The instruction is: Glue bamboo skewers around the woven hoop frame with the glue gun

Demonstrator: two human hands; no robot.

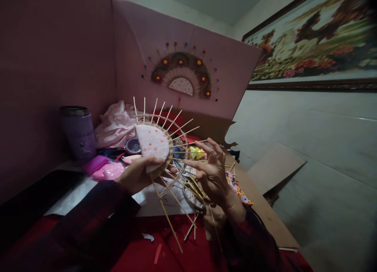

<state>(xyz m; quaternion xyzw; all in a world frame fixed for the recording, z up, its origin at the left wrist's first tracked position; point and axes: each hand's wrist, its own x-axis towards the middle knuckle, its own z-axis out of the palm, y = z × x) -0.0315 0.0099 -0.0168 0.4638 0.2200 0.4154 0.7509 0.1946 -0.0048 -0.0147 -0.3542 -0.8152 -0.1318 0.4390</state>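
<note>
My left hand grips a half-round woven fan by its lower edge, thumb on the white cloth half-circle with red dots. Thin wooden sticks radiate from the twine-woven band, and a looser ring of brown twine crosses them further out. On the fan's right side, my right hand has its fingertips among the sticks, apparently pinching the twine; a thin strand hangs below it. Scissors with gold-coloured handles lie beneath, partly behind the right hand.
A finished-looking decorated fan is fixed to the pink board ahead. To the left stand a purple tumbler, crumpled pink cloth and pink packets. Loose sticks and scraps lie on the red cloth. Cardboard borders the right.
</note>
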